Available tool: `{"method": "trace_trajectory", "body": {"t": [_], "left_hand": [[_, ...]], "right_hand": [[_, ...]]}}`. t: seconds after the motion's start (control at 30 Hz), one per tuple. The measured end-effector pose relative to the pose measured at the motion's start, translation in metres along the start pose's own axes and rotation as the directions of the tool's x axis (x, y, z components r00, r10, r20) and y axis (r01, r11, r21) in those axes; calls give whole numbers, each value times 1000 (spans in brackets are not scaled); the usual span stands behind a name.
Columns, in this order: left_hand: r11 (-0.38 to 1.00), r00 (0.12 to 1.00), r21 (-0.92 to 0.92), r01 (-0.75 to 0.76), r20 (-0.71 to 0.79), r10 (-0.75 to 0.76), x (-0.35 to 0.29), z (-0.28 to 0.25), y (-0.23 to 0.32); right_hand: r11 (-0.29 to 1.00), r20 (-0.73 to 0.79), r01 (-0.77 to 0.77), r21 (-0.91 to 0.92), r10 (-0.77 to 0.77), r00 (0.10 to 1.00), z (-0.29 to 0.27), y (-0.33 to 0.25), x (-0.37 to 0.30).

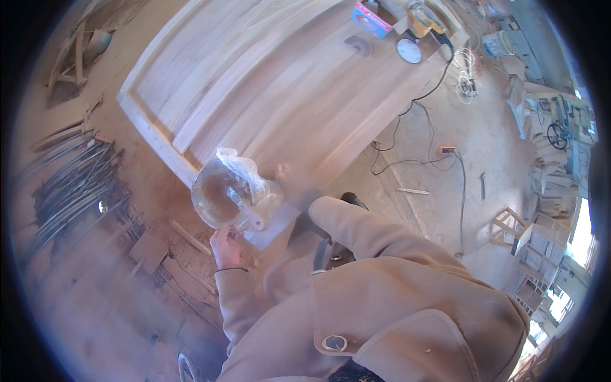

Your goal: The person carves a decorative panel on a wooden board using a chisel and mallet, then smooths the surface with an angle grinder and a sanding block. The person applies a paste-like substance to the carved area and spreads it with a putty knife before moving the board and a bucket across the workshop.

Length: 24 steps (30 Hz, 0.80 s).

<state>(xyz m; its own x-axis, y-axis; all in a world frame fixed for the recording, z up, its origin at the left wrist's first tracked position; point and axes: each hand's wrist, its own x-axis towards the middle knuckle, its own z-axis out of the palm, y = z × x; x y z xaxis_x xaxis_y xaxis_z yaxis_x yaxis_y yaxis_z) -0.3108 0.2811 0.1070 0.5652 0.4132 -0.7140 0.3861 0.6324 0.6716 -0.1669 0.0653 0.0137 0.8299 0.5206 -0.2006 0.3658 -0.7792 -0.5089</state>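
A round, clear plastic-wrapped tub with brownish contents sits at the near corner of a large wooden panel. Loose clear film stands up from its far rim. Across the tub lies a pale-handled putty knife, its blade pointing into it. My left hand has its fingers closed on the tub's near rim. My right hand is just right of the tub, over the panel's near edge, smeared by motion; its fingers are not distinct. A pale flat sheet shows below the tub.
At the panel's far right are a yellow power sander, a box, a white disc and a dark disc. Cords cross the floor on the right. Thin rods are piled left; a wooden stool stands right.
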Motion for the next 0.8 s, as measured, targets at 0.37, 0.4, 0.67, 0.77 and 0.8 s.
{"method": "trace_trajectory", "body": {"t": [0.37, 0.4, 0.67, 0.77, 0.8], "left_hand": [[999, 998, 53, -1, 67, -2, 35, 85, 5], [999, 998, 55, 3, 69, -7, 38, 99, 1], [999, 988, 39, -2, 156, -4, 43, 218, -30], [999, 985, 31, 27, 168, -32, 42, 249, -38], [1000, 984, 26, 16, 178, -20, 41, 257, -40]], "right_hand": [[730, -197, -209, 650, 428, 882, -95, 119, 29], [642, -201, -157, 750, 448, 871, -113, 136, 26], [429, -222, -161, 889, 712, 666, -230, 282, 30], [428, -198, -67, 901, 544, 815, -298, 331, 60], [478, -181, -76, 875, 469, 864, -322, 342, 75]]}}
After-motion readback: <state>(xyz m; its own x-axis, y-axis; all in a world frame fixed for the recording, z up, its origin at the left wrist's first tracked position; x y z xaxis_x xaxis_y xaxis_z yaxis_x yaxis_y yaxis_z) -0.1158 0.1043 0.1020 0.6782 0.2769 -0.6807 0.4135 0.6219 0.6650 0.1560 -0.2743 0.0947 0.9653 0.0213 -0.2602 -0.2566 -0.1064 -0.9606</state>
